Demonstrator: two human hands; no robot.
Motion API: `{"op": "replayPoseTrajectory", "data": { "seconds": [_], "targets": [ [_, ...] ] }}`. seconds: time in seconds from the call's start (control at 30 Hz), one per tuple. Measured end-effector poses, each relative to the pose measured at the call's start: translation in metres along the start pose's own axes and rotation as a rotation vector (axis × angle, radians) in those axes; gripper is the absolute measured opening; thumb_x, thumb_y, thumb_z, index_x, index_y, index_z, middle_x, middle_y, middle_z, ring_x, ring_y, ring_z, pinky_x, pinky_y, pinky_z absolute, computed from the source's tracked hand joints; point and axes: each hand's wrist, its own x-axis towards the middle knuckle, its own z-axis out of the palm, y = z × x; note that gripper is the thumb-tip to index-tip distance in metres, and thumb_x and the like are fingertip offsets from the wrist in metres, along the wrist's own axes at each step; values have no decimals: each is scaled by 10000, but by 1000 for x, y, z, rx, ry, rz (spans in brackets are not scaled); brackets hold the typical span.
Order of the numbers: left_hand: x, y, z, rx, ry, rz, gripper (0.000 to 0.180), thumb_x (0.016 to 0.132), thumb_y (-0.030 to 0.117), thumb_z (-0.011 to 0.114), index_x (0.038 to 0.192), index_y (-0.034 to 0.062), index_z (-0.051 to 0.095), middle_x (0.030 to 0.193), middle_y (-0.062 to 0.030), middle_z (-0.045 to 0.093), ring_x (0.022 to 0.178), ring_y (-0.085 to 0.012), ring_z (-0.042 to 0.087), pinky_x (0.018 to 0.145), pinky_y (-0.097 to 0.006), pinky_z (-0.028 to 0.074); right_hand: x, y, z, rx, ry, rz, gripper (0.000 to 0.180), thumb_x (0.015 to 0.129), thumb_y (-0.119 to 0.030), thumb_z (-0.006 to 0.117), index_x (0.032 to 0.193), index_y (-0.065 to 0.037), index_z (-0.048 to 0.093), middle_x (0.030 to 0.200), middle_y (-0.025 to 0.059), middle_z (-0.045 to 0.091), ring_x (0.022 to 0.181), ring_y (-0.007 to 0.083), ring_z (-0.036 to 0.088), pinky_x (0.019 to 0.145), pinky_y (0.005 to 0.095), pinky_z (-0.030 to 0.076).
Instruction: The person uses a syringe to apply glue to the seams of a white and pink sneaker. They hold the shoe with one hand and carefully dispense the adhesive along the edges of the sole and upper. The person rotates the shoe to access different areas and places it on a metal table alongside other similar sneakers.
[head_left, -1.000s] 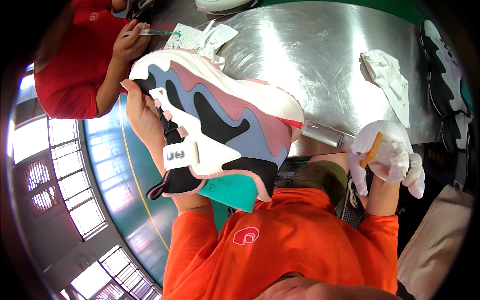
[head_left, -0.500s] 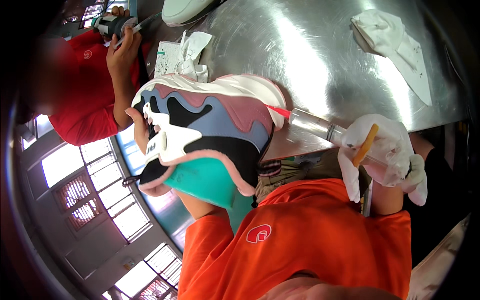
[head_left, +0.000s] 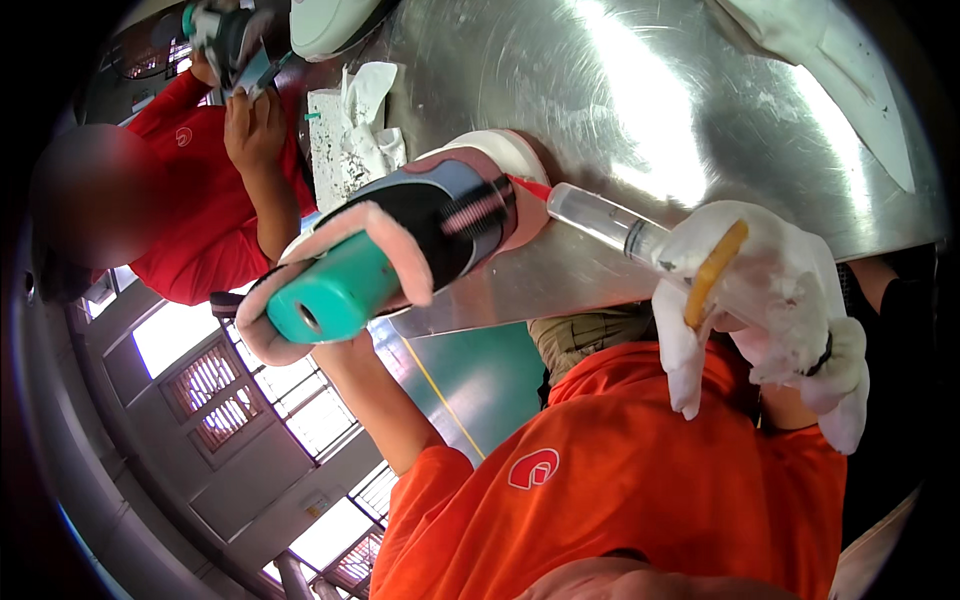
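Observation:
A sneaker [head_left: 455, 225] in black, blue-grey, pink and white, with a green shoe last [head_left: 345, 285] inside, is tilted so that its collar faces me. My bare left hand [head_left: 345, 346] holds it from below; most of the fingers are hidden behind the shoe. A white glove covers my right hand [head_left: 765, 285], closed around a clear syringe [head_left: 597, 217]. The syringe's red tip [head_left: 530, 187] meets the sole edge near the heel. An orange-yellow band [head_left: 716, 272] crosses a gloved finger.
Under the shoe is a shiny metal table [head_left: 490, 80]. White cloth [head_left: 840, 70] lies at its far right, and a black-speckled white pad with crumpled cloth [head_left: 355, 135] at the left. Beyond stands another white shoe [head_left: 335, 25]. A red-shirted person [head_left: 200, 190] handles a shoe at far left.
My left hand has turned the sneaker, bringing the heel and the end of the green last toward me. The syringe tip has shifted slightly left and up along the sole edge.

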Motion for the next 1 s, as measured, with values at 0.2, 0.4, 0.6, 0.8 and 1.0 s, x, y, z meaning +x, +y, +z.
{"op": "replayPoseTrajectory", "data": {
  "seconds": [0.2,0.4,0.6,0.8,1.0],
  "targets": [
    [-68,-6,-30,198,73,-222,529,971,374,535,1305,-32,468,1231,-144,575,1031,-271,608,869,-441,515,-25,0,13,-9,45,28,701,783,-196,736,1332,120,436,1051,287,598,827,347,664,667,410,581],
    [-143,-19,-26,314,67,-431,540,975,327,554,1347,-43,429,1321,-170,550,1136,-312,607,948,-493,518,-23,5,10,-1,37,44,693,790,-194,729,1332,121,434,1055,287,597,829,348,664,667,412,581],
    [-170,-25,6,295,68,-469,534,1007,325,506,1332,-89,415,1293,-202,564,1131,-330,619,908,-491,556,-7,8,6,-17,-1,32,685,798,-192,723,1333,121,433,1059,287,596,831,350,663,667,413,580],
    [-184,-21,26,255,28,-549,531,1029,340,465,1328,-97,428,1282,-203,575,1108,-294,631,907,-460,544,23,9,-2,-17,-48,6,677,806,-191,717,1334,122,432,1063,287,595,833,351,663,668,414,580],
    [-195,-20,28,223,-68,-645,509,1027,352,465,1301,-77,468,1266,-160,600,1107,-278,635,931,-470,522,27,12,1,-14,-56,-3,669,813,-189,711,1334,122,431,1067,287,593,835,352,662,668,416,580]
  ]
}}
